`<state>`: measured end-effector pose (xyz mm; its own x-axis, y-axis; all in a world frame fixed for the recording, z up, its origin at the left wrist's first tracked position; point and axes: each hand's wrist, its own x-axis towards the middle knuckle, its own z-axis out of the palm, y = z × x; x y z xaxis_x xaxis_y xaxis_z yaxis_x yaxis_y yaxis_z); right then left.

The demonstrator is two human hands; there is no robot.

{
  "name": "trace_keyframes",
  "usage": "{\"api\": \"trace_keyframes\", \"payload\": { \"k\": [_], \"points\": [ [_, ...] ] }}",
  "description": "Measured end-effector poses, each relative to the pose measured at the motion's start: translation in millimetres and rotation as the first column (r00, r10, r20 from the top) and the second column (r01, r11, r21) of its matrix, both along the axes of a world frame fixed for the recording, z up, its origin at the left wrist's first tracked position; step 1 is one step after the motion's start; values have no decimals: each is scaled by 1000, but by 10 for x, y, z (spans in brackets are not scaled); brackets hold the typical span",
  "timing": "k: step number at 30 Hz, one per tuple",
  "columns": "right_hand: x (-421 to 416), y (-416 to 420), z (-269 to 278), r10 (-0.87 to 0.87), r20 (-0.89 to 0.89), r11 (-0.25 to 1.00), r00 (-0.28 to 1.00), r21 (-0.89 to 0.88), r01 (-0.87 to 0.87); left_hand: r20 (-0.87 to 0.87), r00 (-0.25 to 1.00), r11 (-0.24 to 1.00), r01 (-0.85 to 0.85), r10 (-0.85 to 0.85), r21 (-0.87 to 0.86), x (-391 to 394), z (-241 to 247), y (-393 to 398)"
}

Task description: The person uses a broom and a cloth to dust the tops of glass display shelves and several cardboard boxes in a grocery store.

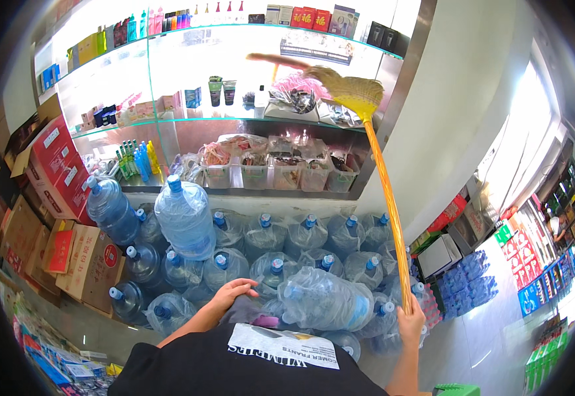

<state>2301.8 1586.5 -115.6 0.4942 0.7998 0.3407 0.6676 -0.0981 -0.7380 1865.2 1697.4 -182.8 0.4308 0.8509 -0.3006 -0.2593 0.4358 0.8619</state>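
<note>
My right hand (410, 321) grips the lower end of a broom's yellow wooden handle (390, 198). The raised broom head (359, 94), with its straw bristles, is in front of the glass display cabinet's middle shelf. My left hand (235, 293) is low in front of me, over grey fabric (242, 311); whether it grips the fabric cannot be seen. Large blue water jugs (266, 237) stand in rows on the floor before me, many in clear plastic bags. One bagged jug (327, 299) lies on its side on top, just right of my left hand.
An upright jug (183, 222) rises above the others. The cabinet's glass shelf (247, 120) holds bottles, tubes and boxes; plastic bins (287, 168) sit below. Cardboard boxes (89, 267) are stacked left. A white pillar (446, 99) and bottled-water packs (468, 282) are right. Another person (558, 226) is far right.
</note>
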Motion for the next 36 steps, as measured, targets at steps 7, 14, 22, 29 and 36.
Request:
{"api": "trace_keyframes", "payload": {
  "k": [7,14,22,29,36],
  "points": [
    [-43,1318,173,-6,154,993,988,120,-13,-43,979,980,-201,201,7,-384,-137,-301],
    [159,2250,493,-161,215,964,963,243,107,-32,945,945,-327,327,-16,-528,-156,-459],
    [183,2361,867,-47,174,967,984,257,1,-9,933,932,-361,361,-31,-553,-263,-569],
    [-112,2265,677,-16,155,951,988,308,-33,20,947,947,-318,319,-45,-509,-175,-493],
    [-1258,2144,609,104,89,966,991,230,-122,58,941,943,-330,333,-45,-874,-196,-543]
  ]
}}
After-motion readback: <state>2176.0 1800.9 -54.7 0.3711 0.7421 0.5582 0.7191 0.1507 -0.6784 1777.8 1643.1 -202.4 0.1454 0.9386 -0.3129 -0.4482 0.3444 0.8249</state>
